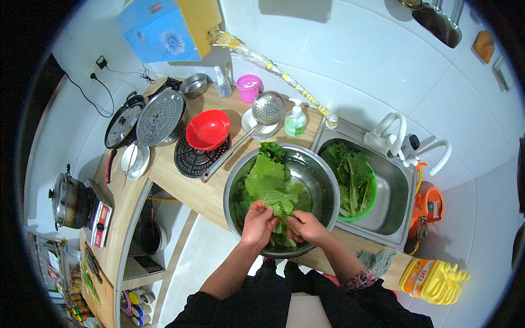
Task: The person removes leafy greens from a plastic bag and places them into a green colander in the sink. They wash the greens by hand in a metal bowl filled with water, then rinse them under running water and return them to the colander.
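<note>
Both my hands are over a large stainless steel basin at the counter's edge. My left hand pinches a green leafy vegetable from its left side, and my right hand has its fingers on the same leaf from the right. More leaves lie in the basin's left half and under my hands; liquid seems to lie at its bottom. To the right, a bright green basket full of leafy greens sits in the steel sink.
A long-handled skimmer rests over a white bowl behind the basin, beside a soap pump bottle. Left of it, a red bowl sits on a black rack. White taps rise behind the sink; a cloth lies at the counter's front right.
</note>
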The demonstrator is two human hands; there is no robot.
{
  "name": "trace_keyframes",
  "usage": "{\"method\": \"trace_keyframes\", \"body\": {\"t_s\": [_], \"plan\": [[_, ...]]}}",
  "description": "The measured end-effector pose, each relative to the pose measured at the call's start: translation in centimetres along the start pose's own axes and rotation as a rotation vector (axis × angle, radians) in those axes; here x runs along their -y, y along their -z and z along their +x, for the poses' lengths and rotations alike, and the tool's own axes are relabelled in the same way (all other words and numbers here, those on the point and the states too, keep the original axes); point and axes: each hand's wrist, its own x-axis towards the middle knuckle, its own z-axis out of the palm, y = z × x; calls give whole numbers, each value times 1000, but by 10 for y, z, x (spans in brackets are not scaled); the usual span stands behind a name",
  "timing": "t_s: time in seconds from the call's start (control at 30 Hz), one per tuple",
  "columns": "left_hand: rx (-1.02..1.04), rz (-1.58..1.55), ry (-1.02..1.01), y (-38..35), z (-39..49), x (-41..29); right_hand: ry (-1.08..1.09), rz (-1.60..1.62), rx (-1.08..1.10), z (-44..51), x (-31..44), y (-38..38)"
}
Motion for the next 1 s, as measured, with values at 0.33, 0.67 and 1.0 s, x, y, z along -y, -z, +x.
{"method": "trace_keyframes", "body": {"t_s": [0.33,0.67,1.0], "plan": [[-207,193,139,15,51,19,149,-1137,-396,-36,8,6],[-228,771,38,15,77,56,347,-1491,-581,24,-34,-8],[-232,389,204,10,63,43,511,-1528,-542,5,-17,-15]]}}
